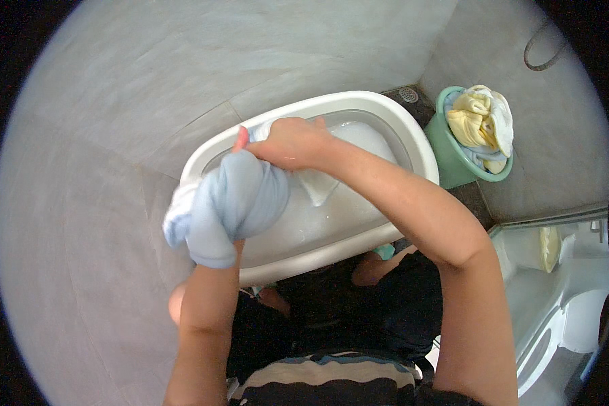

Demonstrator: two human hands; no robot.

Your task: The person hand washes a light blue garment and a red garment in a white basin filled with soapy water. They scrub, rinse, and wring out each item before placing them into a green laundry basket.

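A light blue and white cloth (238, 198), bunched and twisted, hangs over my left wrist above the left end of a white plastic tub (330, 246). My left hand (240, 138) is mostly hidden by the cloth; only a fingertip or thumb shows above it. Bent at the wrist, my right hand (295, 144) grips the cloth's upper part close to the left one. Below them the tub holds cloudy, sudsy water (289, 228). A white piece of cloth (317, 187) dips into the water under my right hand.
A green bucket (444, 157) heaped with yellow, white and blue cloths (479, 119) stands right of the tub. Behind it is a round floor drain (408, 95). Grey tiled walls (304, 51) enclose the corner. A glass panel (533, 274) and a white toilet (543, 350) are at the right.
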